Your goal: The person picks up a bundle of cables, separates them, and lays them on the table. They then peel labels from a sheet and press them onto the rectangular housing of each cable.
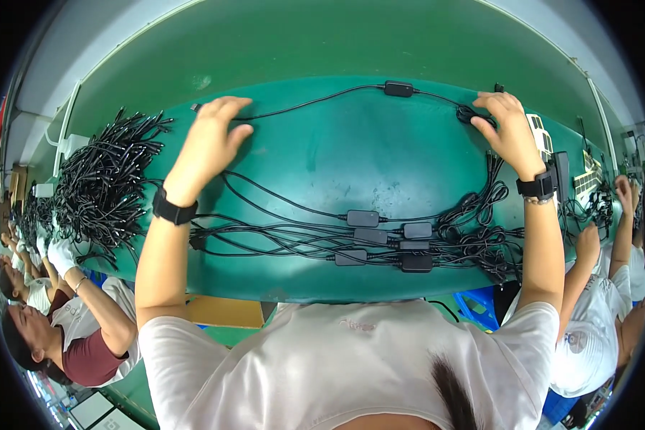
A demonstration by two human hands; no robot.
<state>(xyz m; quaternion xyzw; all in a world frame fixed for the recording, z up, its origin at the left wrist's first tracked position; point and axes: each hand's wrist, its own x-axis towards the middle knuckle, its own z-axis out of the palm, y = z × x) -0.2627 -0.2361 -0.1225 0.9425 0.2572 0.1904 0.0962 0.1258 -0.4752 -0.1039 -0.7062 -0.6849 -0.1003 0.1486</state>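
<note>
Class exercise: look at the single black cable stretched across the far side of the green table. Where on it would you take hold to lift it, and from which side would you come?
Probably best at the small box midway along the cable, pinched from above. It is the only rigid, blocky part and lies flat on the green table, with bare surface around it. The left hand and right hand already press the cable's two ends.
</note>
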